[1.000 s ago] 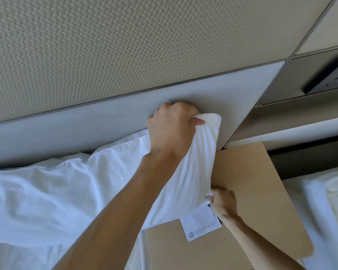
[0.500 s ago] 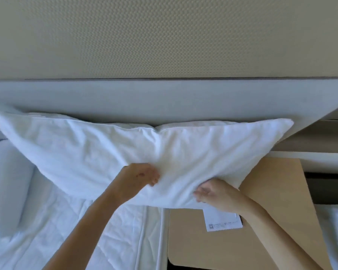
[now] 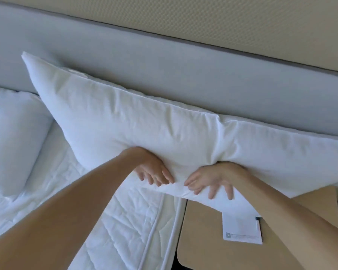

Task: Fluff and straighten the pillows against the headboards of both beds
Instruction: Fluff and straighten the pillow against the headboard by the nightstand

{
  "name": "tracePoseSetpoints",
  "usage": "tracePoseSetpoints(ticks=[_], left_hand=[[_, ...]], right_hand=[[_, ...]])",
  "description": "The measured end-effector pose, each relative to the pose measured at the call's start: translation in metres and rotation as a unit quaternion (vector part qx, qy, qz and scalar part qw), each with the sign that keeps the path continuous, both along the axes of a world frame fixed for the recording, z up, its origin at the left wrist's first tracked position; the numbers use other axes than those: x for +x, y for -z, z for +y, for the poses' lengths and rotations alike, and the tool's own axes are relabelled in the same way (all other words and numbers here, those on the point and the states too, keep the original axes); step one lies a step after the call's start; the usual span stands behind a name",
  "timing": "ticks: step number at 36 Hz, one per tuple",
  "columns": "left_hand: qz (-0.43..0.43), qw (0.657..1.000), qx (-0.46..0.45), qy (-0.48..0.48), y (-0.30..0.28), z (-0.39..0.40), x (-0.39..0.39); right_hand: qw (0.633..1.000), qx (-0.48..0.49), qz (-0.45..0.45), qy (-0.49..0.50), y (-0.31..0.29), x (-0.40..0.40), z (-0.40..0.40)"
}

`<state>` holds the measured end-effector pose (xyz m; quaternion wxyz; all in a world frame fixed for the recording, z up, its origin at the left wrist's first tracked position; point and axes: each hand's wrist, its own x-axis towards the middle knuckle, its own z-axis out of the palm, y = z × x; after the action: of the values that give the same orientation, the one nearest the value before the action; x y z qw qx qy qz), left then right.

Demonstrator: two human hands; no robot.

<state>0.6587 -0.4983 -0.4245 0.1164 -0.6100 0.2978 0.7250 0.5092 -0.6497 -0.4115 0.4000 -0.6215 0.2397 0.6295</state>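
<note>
A long white pillow (image 3: 144, 117) leans tilted against the grey padded headboard (image 3: 164, 61), its left corner high and its right end hanging over the bedside table. Both hands are at the middle of its lower edge, close together. My left hand (image 3: 154, 172) presses into the pillow with straight fingers pointing right and down. My right hand (image 3: 213, 182) lies on the lower fold with fingers spread. A second white pillow (image 3: 10, 137) lies flat at the left on the bed.
The white quilted mattress (image 3: 115, 227) fills the lower left. A light wooden bedside table (image 3: 209, 250) stands right of the bed, with a white printed card (image 3: 242, 228) on it. A beige textured wall (image 3: 242, 18) rises above the headboard.
My hands went from gripping the pillow's lower edge to pressing it with fingers spread. The pillow now sits tilted, its left corner raised, and the view has swung left.
</note>
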Motion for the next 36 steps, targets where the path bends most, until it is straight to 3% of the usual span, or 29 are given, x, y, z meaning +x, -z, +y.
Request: tracePoseSetpoints(ticks=[2, 4, 7, 10, 13, 14, 16, 18, 21, 26, 32, 36], left_hand=[[-0.001, 1.0, -0.007, -0.01, 0.0, -0.009, 0.014], [0.005, 1.0, -0.007, -0.027, -0.002, -0.02, 0.031], [0.006, 0.999, -0.008, -0.041, -0.003, -0.033, 0.052], [-0.022, 0.999, -0.03, -0.034, 0.007, -0.031, 0.052], [-0.078, 0.994, -0.079, -0.001, 0.019, -0.021, 0.032], [-0.105, 0.989, -0.102, 0.018, 0.022, -0.016, 0.026], [-0.123, 0.983, -0.134, 0.034, 0.021, -0.005, 0.023], [-0.07, 0.993, -0.097, -0.022, 0.008, 0.007, 0.036], [0.005, 0.997, -0.051, -0.054, -0.021, 0.019, 0.064], [-0.027, 0.997, -0.055, -0.044, -0.042, 0.012, 0.094], [-0.086, 0.993, -0.072, -0.048, -0.008, 0.019, 0.083], [-0.071, 0.995, -0.055, -0.045, -0.007, 0.038, 0.082]], right_hand=[[1.0, -0.007, -0.023, 0.004, -0.006, 0.01, -0.008], [0.995, -0.026, -0.062, 0.076, -0.007, 0.021, -0.02], [0.996, -0.008, -0.01, 0.092, -0.017, 0.035, -0.03], [0.983, -0.037, -0.092, 0.157, -0.002, 0.031, -0.023], [0.961, -0.046, -0.116, 0.247, 0.013, 0.01, -0.01], [0.961, -0.043, -0.109, 0.25, 0.013, 0.005, -0.007], [0.985, -0.029, -0.077, 0.151, 0.003, -0.001, -0.006], [0.994, 0.005, -0.046, 0.098, -0.008, -0.008, -0.013], [0.995, 0.012, -0.049, 0.083, -0.021, -0.018, -0.041], [0.971, -0.056, -0.179, 0.148, -0.013, -0.009, -0.058], [0.971, -0.05, -0.167, 0.165, 0.013, -0.017, -0.035], [0.99, -0.036, -0.068, 0.116, 0.002, -0.036, -0.021]])
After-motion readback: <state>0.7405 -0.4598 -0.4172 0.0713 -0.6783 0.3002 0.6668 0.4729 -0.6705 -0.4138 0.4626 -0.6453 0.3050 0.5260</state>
